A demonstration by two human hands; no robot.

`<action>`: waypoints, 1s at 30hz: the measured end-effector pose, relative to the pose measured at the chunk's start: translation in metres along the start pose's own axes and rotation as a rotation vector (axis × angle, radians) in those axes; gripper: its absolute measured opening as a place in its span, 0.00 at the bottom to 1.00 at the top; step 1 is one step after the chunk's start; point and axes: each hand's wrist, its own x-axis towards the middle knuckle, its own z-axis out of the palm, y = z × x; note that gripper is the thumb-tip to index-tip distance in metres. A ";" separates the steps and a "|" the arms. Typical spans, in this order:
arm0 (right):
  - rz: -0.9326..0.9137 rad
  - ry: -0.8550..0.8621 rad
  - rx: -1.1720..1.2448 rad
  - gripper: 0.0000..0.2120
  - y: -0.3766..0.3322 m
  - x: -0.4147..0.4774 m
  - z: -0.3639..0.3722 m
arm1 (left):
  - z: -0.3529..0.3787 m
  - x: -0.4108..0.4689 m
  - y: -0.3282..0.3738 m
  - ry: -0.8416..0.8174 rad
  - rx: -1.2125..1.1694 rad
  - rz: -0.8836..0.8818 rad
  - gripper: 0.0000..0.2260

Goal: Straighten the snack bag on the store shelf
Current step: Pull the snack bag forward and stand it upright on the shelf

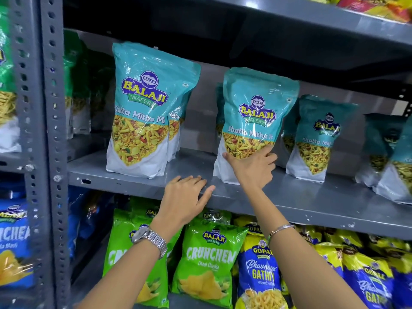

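A teal and white snack bag (254,112) stands on the grey metal shelf (289,197), leaning a little to the right. My right hand (253,167) presses against its lower front, thumb at the bag's left edge and fingers spread across the clear window. My left hand (185,197) rests flat on the shelf's front edge, fingers apart, holding nothing, just left of the bag. A silver watch is on my left wrist and a thin bangle on my right.
A second teal bag (142,108) stands upright to the left, with more behind it. Further teal bags (316,139) line the shelf to the right. Green bags (207,259) and blue-yellow bags (260,273) fill the shelf below. A perforated upright post (53,130) is at left.
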 end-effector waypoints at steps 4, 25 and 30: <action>-0.007 0.035 -0.038 0.58 0.000 -0.015 -0.013 | 0.001 0.000 -0.001 -0.004 0.001 0.003 0.22; -0.013 0.074 -0.084 0.57 -0.003 -0.039 -0.033 | 0.000 -0.001 -0.002 0.000 -0.011 0.033 0.24; -0.024 0.065 -0.083 0.57 -0.001 -0.039 -0.034 | 0.001 -0.001 -0.002 -0.022 -0.014 0.026 0.24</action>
